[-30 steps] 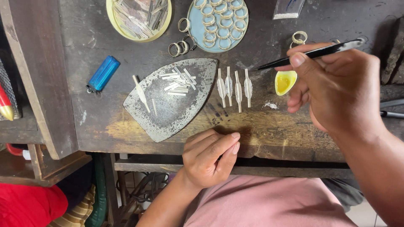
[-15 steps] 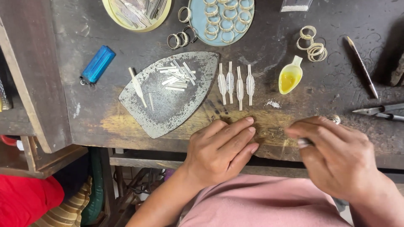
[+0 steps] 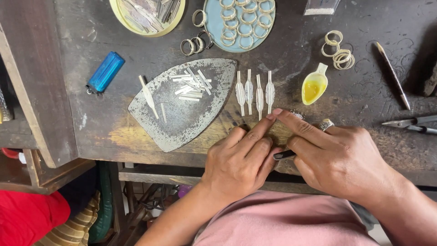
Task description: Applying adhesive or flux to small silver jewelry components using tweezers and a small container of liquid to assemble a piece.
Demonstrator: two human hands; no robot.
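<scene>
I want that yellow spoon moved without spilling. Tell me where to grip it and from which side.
Grip the yellow spoon by its short pale handle at the far end, coming from above and beyond it. The bowl faces up and holds yellow liquid, so pinch the handle's edges and keep it level. The near side is crowded by the right hand.

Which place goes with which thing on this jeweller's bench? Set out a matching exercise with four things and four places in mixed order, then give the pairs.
Things:
1. blue lighter
2. small spoon of yellow liquid
3. short metal strips
4. four leaf-shaped metal pieces

Places:
A. piled on the flat iron-shaped metal plate
B. in a row just past the fingertips of both hands
C. left of the plate, near the bench's left edge
D. right of the row of leaf-shaped pieces, below the loose rings

Pairs: 1-C, 2-D, 3-A, 4-B
</scene>
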